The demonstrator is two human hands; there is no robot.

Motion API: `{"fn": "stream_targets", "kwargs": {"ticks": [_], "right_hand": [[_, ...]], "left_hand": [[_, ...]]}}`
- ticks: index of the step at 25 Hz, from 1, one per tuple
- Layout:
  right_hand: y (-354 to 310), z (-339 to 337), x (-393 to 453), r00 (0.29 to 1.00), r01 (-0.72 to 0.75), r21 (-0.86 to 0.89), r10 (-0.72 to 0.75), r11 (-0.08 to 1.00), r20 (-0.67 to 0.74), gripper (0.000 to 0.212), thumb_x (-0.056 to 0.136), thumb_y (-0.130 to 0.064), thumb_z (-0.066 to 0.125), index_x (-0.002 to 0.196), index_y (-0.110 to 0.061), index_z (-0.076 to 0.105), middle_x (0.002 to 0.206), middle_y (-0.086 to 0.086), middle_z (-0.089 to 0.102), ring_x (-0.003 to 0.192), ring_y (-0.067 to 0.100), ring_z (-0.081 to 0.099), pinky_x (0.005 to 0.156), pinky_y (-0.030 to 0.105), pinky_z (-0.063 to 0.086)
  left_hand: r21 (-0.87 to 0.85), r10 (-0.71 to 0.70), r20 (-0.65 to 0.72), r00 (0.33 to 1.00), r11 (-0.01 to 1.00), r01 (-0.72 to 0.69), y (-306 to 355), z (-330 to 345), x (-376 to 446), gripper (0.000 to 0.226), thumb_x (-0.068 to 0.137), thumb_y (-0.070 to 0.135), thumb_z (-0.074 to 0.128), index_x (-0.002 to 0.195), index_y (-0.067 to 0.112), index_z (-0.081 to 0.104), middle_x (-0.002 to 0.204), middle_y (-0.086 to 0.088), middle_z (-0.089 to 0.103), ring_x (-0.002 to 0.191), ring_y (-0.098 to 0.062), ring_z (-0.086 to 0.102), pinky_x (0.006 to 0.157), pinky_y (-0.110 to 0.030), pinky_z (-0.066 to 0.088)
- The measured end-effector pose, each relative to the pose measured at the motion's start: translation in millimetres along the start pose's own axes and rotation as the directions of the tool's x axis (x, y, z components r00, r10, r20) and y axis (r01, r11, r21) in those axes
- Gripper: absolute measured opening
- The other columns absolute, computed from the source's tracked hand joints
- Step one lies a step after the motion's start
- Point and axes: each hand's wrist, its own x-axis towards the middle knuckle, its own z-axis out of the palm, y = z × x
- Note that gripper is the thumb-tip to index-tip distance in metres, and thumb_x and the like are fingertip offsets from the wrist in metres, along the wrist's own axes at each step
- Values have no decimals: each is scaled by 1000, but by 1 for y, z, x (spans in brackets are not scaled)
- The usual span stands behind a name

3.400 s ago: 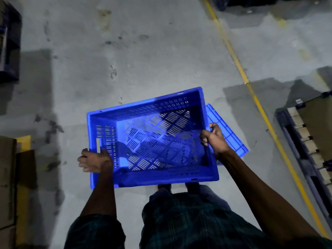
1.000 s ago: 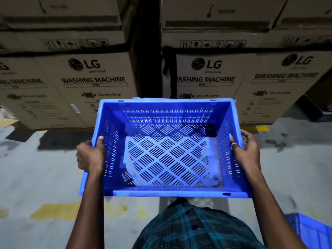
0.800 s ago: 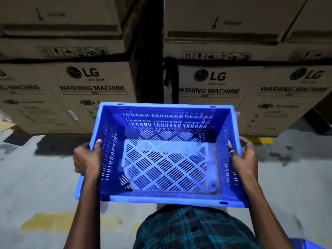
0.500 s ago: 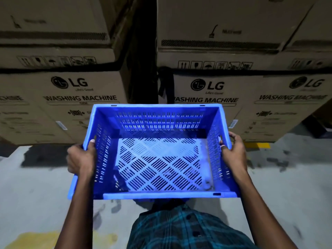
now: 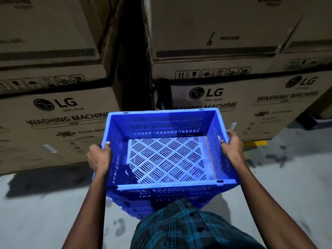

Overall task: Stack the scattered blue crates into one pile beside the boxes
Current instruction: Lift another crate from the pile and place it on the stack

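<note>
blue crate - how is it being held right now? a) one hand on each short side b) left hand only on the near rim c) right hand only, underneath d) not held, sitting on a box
a: the left hand grips the left wall of the blue crate and the right hand grips its right wall, in front of the cardboard boxes.

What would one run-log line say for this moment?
stage: carrying | left hand: grips blue crate left wall | right hand: grips right wall | crate: empty, upright | ahead: cardboard boxes
</note>
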Motion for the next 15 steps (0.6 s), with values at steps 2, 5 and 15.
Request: {"fn": "stream_targets", "kwargs": {"ticks": [2, 5, 15], "right_hand": [[5, 6, 3, 999, -44, -38, 44, 998, 2, 43, 96, -5, 54, 137, -13, 51, 126, 16, 65, 97, 29, 62, 76, 27, 42], [7, 10, 10, 997, -77, -78, 77, 994, 6, 44, 95, -4, 54, 137, -15, 51, 126, 16, 65, 103, 31, 63, 81, 31, 46], [-1, 13, 20, 997, -61, -195, 71, 979, 43, 43, 97, -9, 54, 138, -16, 45, 121, 17, 59, 89, 29, 57, 85, 38, 49]], "left_hand": [[22, 0, 48, 999, 1000, -1, -2, 8, 3, 42, 94, 36, 61, 112, -2, 66, 112, -30, 66, 101, -46, 63, 82, -44, 48], [77, 2, 73, 997, 997, -8, -4, 16, 8, 40, 97, 33, 58, 114, -3, 65, 112, -28, 66, 100, -46, 63, 80, -45, 50], [191, 27, 57, 998, 981, -38, 3, 27, 15, 36, 100, 28, 53, 108, -6, 64, 111, -29, 65, 101, -46, 62, 79, -45, 49]]}}
